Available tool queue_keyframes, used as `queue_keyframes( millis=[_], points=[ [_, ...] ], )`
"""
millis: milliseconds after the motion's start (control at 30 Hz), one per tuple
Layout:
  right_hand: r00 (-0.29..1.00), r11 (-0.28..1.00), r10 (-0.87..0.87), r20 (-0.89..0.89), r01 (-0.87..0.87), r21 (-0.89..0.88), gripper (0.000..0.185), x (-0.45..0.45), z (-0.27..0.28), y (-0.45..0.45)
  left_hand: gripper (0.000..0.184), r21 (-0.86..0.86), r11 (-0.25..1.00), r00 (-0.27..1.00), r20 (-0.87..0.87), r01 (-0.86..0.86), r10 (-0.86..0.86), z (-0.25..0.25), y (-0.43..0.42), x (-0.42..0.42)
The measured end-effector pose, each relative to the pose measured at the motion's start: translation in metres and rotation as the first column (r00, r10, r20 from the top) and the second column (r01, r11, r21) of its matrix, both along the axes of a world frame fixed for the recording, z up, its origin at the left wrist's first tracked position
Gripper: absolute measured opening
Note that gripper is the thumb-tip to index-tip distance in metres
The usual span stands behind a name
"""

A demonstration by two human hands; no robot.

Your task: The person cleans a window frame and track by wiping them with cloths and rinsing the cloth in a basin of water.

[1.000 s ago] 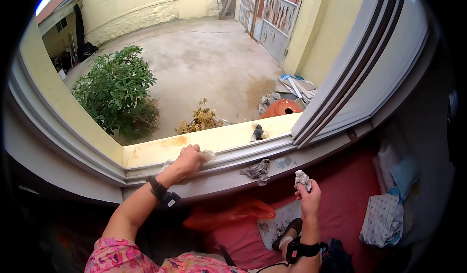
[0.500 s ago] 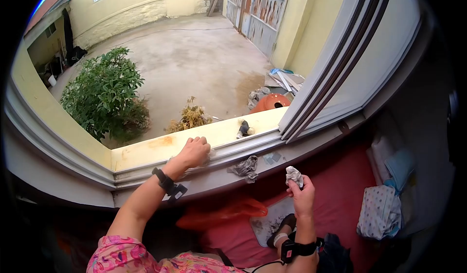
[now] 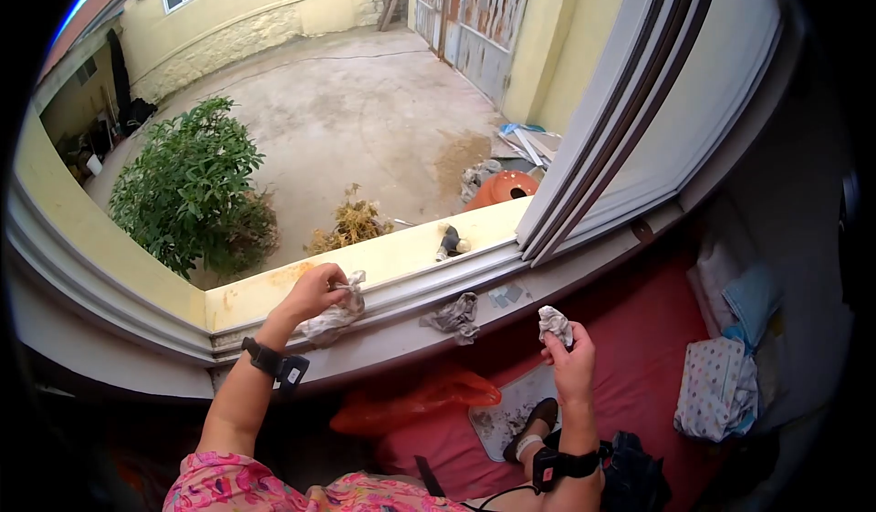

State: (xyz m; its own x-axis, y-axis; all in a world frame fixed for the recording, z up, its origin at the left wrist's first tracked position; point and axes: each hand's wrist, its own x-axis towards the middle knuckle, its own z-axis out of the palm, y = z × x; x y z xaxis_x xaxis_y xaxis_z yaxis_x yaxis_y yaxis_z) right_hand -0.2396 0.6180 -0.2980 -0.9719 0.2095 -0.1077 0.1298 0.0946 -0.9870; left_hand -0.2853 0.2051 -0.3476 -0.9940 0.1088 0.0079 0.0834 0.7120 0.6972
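Note:
My left hand (image 3: pixel 317 294) pinches a thin, crumpled whitish rag (image 3: pixel 339 316) at the window track (image 3: pixel 411 288), its lower part trailing onto the inner sill. Raised over the red cover, my right hand (image 3: pixel 571 357) grips a bunched grey-white rag (image 3: pixel 554 324) between thumb and fingers. A dirty grey rag (image 3: pixel 454 318) lies crumpled on the inner sill between the two hands. Beside it are some small flat grey pieces (image 3: pixel 506 295). On the outer ledge rests a small dark and pale object (image 3: pixel 450 243) whose kind I cannot make out.
A sliding window panel (image 3: pixel 630 101) stands at the right. Below the sill are a red plastic bag (image 3: pixel 420 402), a soiled white tray (image 3: pixel 497 430) beside my foot, and a dotted package (image 3: pixel 710 389) on the red cover (image 3: pixel 630 357). Outside, a green bush (image 3: pixel 187 183) grows near the ledge.
My left hand has moved left along the window track, and the whitish rag in it now shows more fully. My right hand keeps its rag nearly in place. The view has shifted slightly.

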Motion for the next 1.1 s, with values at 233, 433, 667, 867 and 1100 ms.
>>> queue_keyframes(
  millis=[233, 433, 667, 867, 1100],
  points=[
    [1.0, 0.999, 0.017, 0.012, -0.017, 0.028, 0.012, -0.004, -0.002, -0.005, 0.013, -0.2, 0.976, 0.925, -0.38, -0.083, 0.0, -0.025, -0.022, 0.015],
    [0.999, 0.999, 0.037, 0.015, -0.037, 0.021, 0.011, -0.006, -0.007, -0.007, 0.009, 0.023, 0.991, 0.989, -0.071, -0.128, 0.13, -0.026, -0.024, 0.022],
    [0.999, 0.999, 0.038, 0.03, -0.039, 0.01, 0.011, -0.004, -0.002, -0.015, 0.011, -0.172, 0.985, 0.994, -0.102, 0.011, -0.029, -0.034, -0.048, 0.049],
    [0.997, 0.996, 0.068, 0.025, -0.069, 0.048, 0.012, -0.004, -0.005, -0.02, 0.027, -0.172, 0.96, 0.968, -0.157, -0.221, 0.195, -0.01, -0.009, 0.06],
    [0.998, 0.994, 0.066, 0.023, -0.068, 0.085, 0.015, -0.005, -0.012, -0.023, 0.026, -0.251, 0.968, 0.998, -0.062, -0.014, -0.002, -0.04, -0.006, 0.047]
  ],
)
